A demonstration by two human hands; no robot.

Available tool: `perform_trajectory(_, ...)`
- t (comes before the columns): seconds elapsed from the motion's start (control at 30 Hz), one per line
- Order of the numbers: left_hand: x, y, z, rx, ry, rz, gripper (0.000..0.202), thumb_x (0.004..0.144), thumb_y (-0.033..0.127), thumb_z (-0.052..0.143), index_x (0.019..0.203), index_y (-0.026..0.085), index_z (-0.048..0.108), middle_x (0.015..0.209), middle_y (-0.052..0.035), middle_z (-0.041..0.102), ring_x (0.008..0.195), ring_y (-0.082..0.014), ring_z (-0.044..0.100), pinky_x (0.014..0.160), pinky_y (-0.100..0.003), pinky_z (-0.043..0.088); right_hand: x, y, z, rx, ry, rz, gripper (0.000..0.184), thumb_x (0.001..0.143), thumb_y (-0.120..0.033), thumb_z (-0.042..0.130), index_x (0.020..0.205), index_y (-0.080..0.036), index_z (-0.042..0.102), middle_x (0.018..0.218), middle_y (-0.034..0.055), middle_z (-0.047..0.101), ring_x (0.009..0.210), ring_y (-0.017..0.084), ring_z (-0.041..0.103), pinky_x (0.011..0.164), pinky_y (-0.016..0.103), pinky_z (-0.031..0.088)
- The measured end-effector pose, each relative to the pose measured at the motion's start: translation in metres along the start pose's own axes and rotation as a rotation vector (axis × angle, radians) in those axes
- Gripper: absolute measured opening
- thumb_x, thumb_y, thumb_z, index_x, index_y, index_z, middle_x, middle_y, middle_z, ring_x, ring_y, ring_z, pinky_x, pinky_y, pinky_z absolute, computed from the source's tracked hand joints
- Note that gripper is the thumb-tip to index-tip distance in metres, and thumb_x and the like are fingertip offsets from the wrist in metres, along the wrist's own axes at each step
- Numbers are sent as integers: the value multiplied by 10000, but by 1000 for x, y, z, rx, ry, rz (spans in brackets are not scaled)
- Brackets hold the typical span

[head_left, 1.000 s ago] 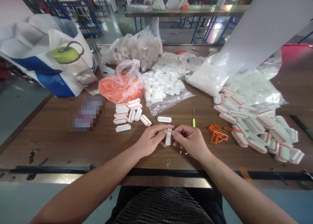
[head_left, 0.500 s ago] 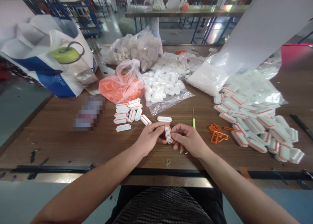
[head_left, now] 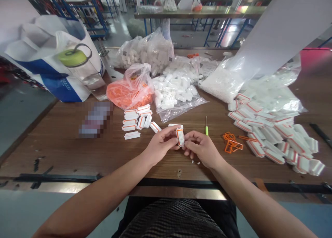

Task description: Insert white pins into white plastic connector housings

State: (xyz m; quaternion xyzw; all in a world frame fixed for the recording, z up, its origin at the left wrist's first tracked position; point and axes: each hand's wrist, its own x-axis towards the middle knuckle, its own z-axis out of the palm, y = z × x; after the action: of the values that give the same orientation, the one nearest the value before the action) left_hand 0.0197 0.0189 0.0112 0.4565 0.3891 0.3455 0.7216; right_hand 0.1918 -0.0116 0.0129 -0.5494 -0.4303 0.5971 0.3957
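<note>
My left hand (head_left: 162, 144) grips a white rectangular connector housing (head_left: 181, 137) between thumb and fingers. The housing has rows of small holes in its face and an orange rim, and it is tilted up above the table. My right hand (head_left: 201, 146) is closed, its thumb and fingertips pinched together at the housing's lower right edge. Whatever is between those fingertips is too small or hidden to make out. Partly behind the left fingers lies another white housing (head_left: 172, 125). Tiny white bits (head_left: 198, 163) lie on the table below the right hand.
White housings with orange rims (head_left: 130, 121) lie left of centre, and a large heap (head_left: 275, 136) is at right. Near my right hand are a green-handled screwdriver (head_left: 206, 130) and loose orange frames (head_left: 230, 143). Behind are bags of orange parts (head_left: 127, 92) and white parts (head_left: 173, 89).
The housing in my left hand has risen slightly and turned, so its face catches more light and the holes look paler. My right hand stays beside it. The whole view has shifted slightly.
</note>
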Motion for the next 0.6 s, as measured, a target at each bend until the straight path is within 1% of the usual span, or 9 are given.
perform_trajectory(0.13,-1,-1,-2,91,-25,91,376,842,196,633,1217,218,647,1008,-40,676,847,-128,657,703,-229,591,-3,-2,1,-82,34,-85,236,700,-400,699,737,-187,603,625,7,662,466,94,580,393,195,413)
perform_trajectory(0.23,-3,-1,-2,195,-45,167,362,859,218,608,1218,207,651,973,-44,672,823,-133,648,697,-248,595,-5,-2,2,-164,97,-206,230,737,-395,675,664,-185,618,576,0,634,452,91,561,415,205,420)
perform_trajectory(0.3,-5,0,0,267,-44,232,338,870,222,588,1198,200,664,992,-54,677,809,-134,644,701,-262,593,-6,-2,2,-216,137,-297,217,764,-374,651,657,-186,640,552,-4,625,459,95,558,445,215,431)
perform_trajectory(0.37,-7,1,1,346,-34,311,312,883,227,574,1176,205,677,1033,-64,683,820,-141,647,719,-281,588,-7,-4,2,-243,171,-359,208,785,-365,633,680,-188,665,541,-3,625,462,99,547,454,223,426)
perform_trajectory(0.47,-9,3,1,458,-16,378,293,906,245,562,1171,236,685,1071,-69,688,911,-176,655,755,-309,580,-8,-6,1,-246,205,-380,212,803,-375,625,706,-195,680,520,-9,606,432,94,496,426,226,392)
perform_trajectory(0.6,-10,3,0,512,-12,377,286,914,271,565,1169,258,693,1068,-74,689,971,-204,649,774,-332,574,-8,-6,0,-261,206,-373,210,804,-379,624,702,-205,682,505,-12,594,423,95,470,421,234,376)
